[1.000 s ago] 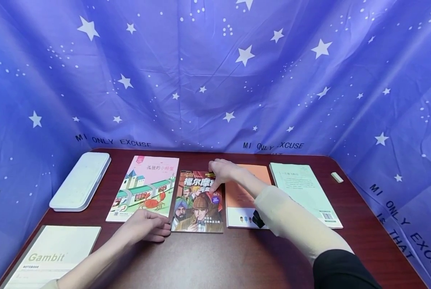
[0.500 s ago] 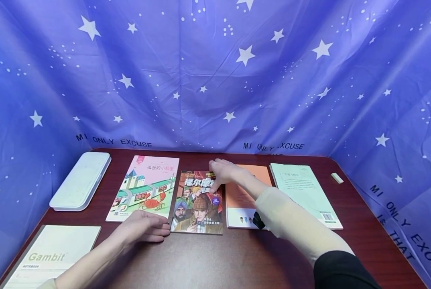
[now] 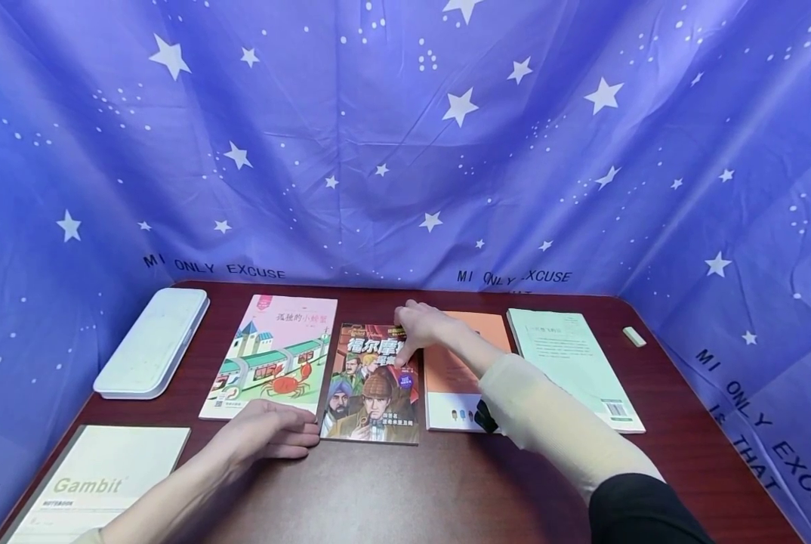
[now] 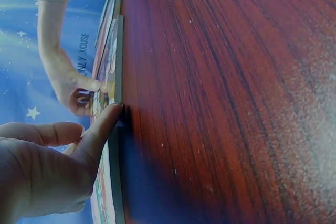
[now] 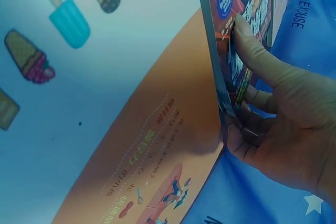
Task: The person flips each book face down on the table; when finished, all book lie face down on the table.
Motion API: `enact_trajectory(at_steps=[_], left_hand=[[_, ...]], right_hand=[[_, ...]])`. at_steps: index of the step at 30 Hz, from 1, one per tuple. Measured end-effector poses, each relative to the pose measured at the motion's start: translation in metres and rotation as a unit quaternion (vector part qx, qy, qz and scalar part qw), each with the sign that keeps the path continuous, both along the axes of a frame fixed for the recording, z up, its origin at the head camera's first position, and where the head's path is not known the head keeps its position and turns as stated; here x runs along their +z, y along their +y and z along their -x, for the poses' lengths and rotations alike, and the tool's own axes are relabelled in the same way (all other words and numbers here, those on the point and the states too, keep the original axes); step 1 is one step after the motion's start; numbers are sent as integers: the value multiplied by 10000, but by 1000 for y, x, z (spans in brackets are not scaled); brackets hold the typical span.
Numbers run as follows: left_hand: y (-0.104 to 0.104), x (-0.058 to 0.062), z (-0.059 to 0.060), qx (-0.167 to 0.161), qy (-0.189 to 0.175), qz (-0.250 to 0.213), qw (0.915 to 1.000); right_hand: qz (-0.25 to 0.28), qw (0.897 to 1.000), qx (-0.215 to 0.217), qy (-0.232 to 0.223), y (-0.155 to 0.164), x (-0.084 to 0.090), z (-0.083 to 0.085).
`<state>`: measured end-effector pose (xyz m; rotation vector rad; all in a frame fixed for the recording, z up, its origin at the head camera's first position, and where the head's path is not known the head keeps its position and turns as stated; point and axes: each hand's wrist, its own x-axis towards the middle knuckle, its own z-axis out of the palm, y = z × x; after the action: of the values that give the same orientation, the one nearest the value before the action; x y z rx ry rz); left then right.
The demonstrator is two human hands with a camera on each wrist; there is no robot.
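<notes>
Detective book: a thin paperback with an illustrated cover of men in hats and red-and-dark title block [image 3: 373, 381] lies flat on the dark red wooden table [image 3: 446, 491], between a pink picture book with a train and crab [image 3: 272, 355] and an orange-and-white booklet with ice-cream drawings [image 3: 456, 378].
Right hand: the right hand [image 3: 422, 326] pinches the detective book's far right corner, thumb on the cover [image 5: 252, 51], fingers curled under the edge.
Left hand: the left hand [image 3: 269, 432] lies flat with fingers straight, a fingertip [image 4: 113, 114] touching the near left corner.
Risk: the pinch holds only one corner, so the soft cover may bend or slip; a sideways nudge could push it onto its neighbours.
Further out: a pale green paperback [image 3: 572, 363], a small white eraser [image 3: 634, 335], a white oblong case [image 3: 152, 341], a cream notebook marked Gambit [image 3: 100, 480], and the blue starred cloth [image 3: 405, 136].
</notes>
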<state>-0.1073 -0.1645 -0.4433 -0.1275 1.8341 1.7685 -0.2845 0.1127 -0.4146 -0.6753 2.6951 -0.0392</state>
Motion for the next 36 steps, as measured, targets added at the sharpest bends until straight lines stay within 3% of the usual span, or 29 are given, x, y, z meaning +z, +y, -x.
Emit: enact_trajectory(at_steps=[10,17,28,36], left_hand=[[1,1,-1,60,-26,65,10000],[2,5,-4,-4,-44,22,10000],[-3,0,-3,34,-291,-487,9984],[-3,2,-5,35,-495,-824,9954]], right_hand=[[311,9995,21,7,3,-2,0],[584,9980,-192,-136,4,-5,-3],[238,9996,-104,150,3,-6,-5],[180,9997,-148,59,5,-6,-6]])
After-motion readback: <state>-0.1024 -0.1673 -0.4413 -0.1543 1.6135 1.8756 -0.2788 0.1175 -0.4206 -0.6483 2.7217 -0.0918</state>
